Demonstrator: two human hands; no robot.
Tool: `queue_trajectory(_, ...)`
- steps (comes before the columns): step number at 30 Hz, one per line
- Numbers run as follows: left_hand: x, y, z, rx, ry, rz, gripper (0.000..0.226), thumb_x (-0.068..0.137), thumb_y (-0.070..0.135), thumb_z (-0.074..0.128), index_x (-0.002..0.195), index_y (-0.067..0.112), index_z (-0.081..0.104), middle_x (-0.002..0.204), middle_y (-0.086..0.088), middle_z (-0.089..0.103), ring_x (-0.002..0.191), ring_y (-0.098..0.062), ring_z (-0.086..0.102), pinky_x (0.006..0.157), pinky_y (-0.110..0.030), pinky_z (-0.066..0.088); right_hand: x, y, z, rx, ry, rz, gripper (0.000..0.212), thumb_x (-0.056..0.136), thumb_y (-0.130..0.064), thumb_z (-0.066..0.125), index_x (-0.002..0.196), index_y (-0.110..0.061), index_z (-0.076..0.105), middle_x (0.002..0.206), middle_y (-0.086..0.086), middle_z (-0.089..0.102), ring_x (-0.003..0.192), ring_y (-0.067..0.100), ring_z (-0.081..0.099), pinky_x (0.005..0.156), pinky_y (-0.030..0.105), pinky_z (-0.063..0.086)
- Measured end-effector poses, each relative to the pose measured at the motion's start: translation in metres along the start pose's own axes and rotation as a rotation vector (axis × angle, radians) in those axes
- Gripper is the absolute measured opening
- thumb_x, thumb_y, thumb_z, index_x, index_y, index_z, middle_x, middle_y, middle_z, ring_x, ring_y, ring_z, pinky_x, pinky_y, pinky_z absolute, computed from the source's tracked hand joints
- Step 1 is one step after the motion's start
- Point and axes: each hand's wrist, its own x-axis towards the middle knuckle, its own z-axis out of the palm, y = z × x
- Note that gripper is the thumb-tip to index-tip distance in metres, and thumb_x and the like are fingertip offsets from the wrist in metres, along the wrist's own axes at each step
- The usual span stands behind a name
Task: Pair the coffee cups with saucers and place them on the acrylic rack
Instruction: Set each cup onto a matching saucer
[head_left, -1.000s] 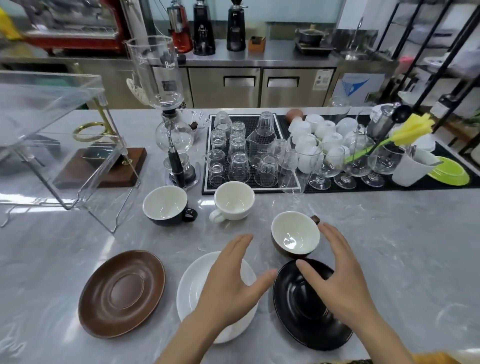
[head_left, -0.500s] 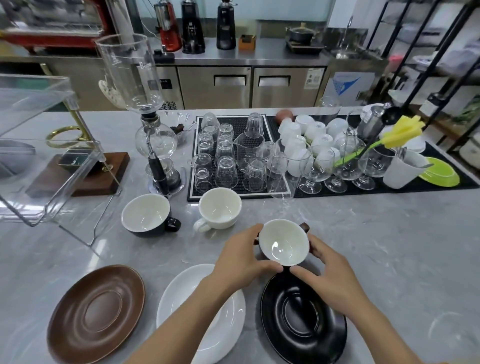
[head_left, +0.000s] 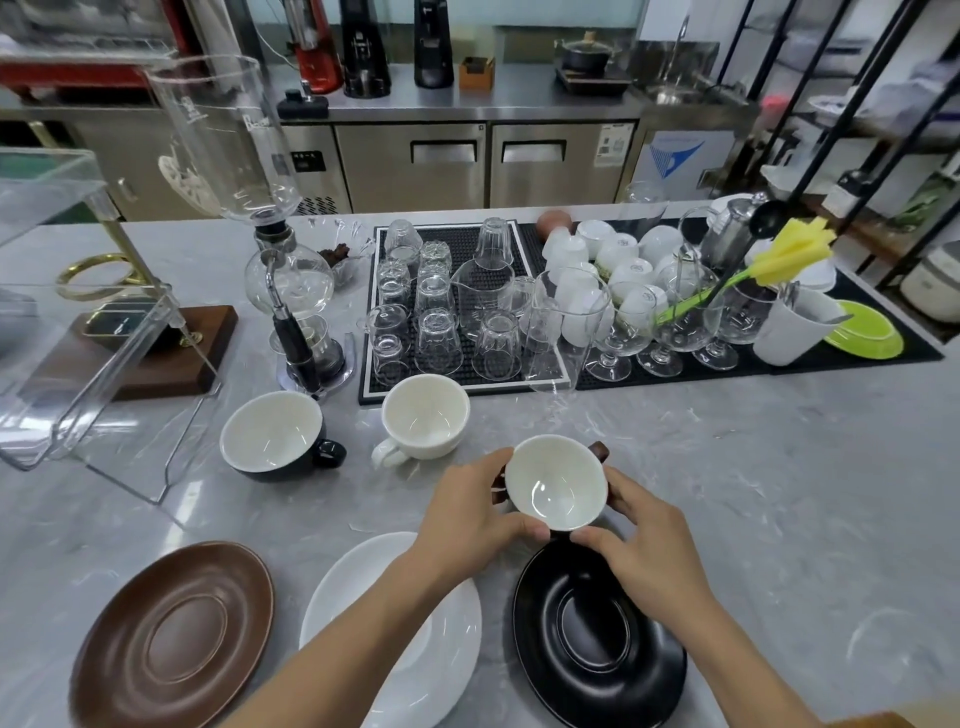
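Both of my hands cup the brown cup, white inside, just beyond the black saucer. My left hand grips its left side and my right hand its right side. Whether the cup rests on the counter or is lifted, I cannot tell. A black cup and a white cup stand farther back to the left. The white saucer lies under my left forearm, and the brown saucer is at the near left. The clear acrylic rack stands at the far left.
A glass siphon brewer stands behind the black cup. A black mat behind the cups carries upturned glasses, white cups, stemmed glasses and a yellow sponge brush. A wooden base with a brass stand sits behind the rack.
My hands, open above the saucers a second ago, have closed around the brown cup from both sides. The view has shifted and drawn closer; the other cups and saucers have not moved.
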Motion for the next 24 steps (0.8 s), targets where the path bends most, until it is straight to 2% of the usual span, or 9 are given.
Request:
queue_trajectory(3,0.000,0.001,-0.001,-0.005,0.004,0.008,0.071,0.047,0.030,0.088,0.116,0.028,0.070,0.094,0.009,0.077,0.094,-0.008,0.070,0.086,-0.038,0.059,-0.001,0.000,0.003,0.073,0.003,0.033,0.063,0.069,-0.008,0.082,0.109,-0.052,0.062,0.103,-0.025,0.072,0.103,0.001,0.067,0.094,0.029,0.051)
queue_trajectory(8,-0.004,0.009,-0.012,-0.038,0.025,0.020,0.073,0.046,0.032,0.086,0.117,0.028,0.069,0.096,0.009,0.076,0.097,-0.006,0.069,0.087,-0.034,0.059,-0.004,-0.019,0.003,0.164,0.030,0.031,0.065,0.070,0.002,0.081,0.094,-0.056,0.061,0.095,-0.040,0.068,0.097,-0.014,0.064,0.082,0.014,0.045)
queue_trajectory(15,-0.030,0.006,-0.054,-0.081,0.093,-0.006,0.058,0.050,0.016,0.088,0.104,0.024,0.071,0.091,0.009,0.073,0.092,-0.009,0.067,0.087,-0.031,0.059,-0.010,-0.061,0.023,0.204,-0.025,-0.046,0.068,0.071,0.004,0.080,0.096,-0.055,0.058,0.091,-0.047,0.065,0.096,-0.022,0.060,0.076,-0.002,0.043)
queue_trajectory(18,-0.046,0.000,-0.074,-0.068,0.128,-0.017,0.061,0.049,0.021,0.088,0.106,0.029,0.071,0.092,0.010,0.073,0.091,-0.005,0.067,0.085,-0.028,0.059,-0.015,-0.076,0.037,0.229,-0.064,-0.062,0.066,0.070,0.003,0.082,0.096,-0.054,0.061,0.094,-0.043,0.067,0.097,-0.018,0.063,0.076,0.000,0.045)
queue_trajectory(22,-0.071,-0.006,-0.104,-0.052,0.191,-0.004,0.070,0.051,0.017,0.092,0.115,0.035,0.071,0.093,0.018,0.075,0.091,0.005,0.067,0.082,-0.019,0.056,-0.020,-0.098,0.059,0.223,-0.107,-0.099,0.070,0.067,0.000,0.085,0.091,-0.061,0.061,0.093,-0.042,0.068,0.097,-0.017,0.064,0.078,0.002,0.047)
queue_trajectory(24,-0.085,-0.012,-0.120,-0.060,0.221,-0.007,0.069,0.052,0.018,0.092,0.112,0.042,0.069,0.094,0.021,0.075,0.093,0.005,0.067,0.083,-0.020,0.056,-0.023,-0.109,0.073,0.217,-0.134,-0.115,0.071,0.066,0.000,0.085,0.097,-0.059,0.061,0.096,-0.040,0.069,0.099,-0.014,0.064,0.083,0.006,0.048)
